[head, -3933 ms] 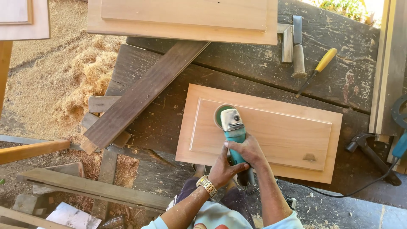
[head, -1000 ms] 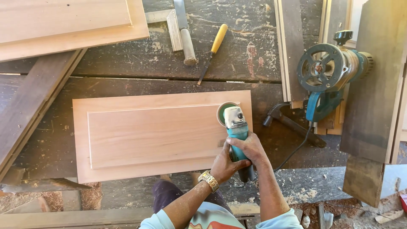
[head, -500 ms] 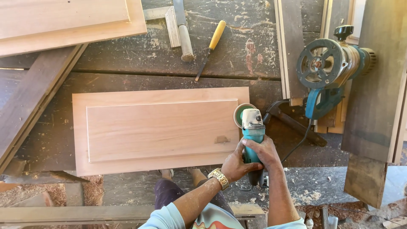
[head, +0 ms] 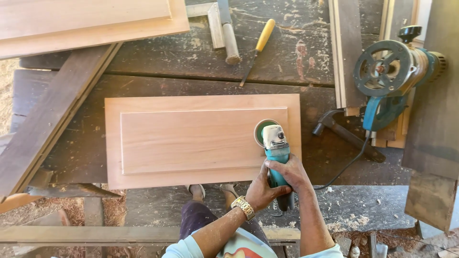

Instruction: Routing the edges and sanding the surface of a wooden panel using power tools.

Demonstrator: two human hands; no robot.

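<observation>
On dark bench, from head view: pale panel lying flat, teal grinder with its disc pressed on panel's right end. Right hand wrapped tight round grinder body; left hand clasped beside it from left, gold watch at wrist. Beyond panel: yellow-handled chisel, metal square. Right of panel: hammer, router on its side.

No packages, labels, signs or screens
</observation>
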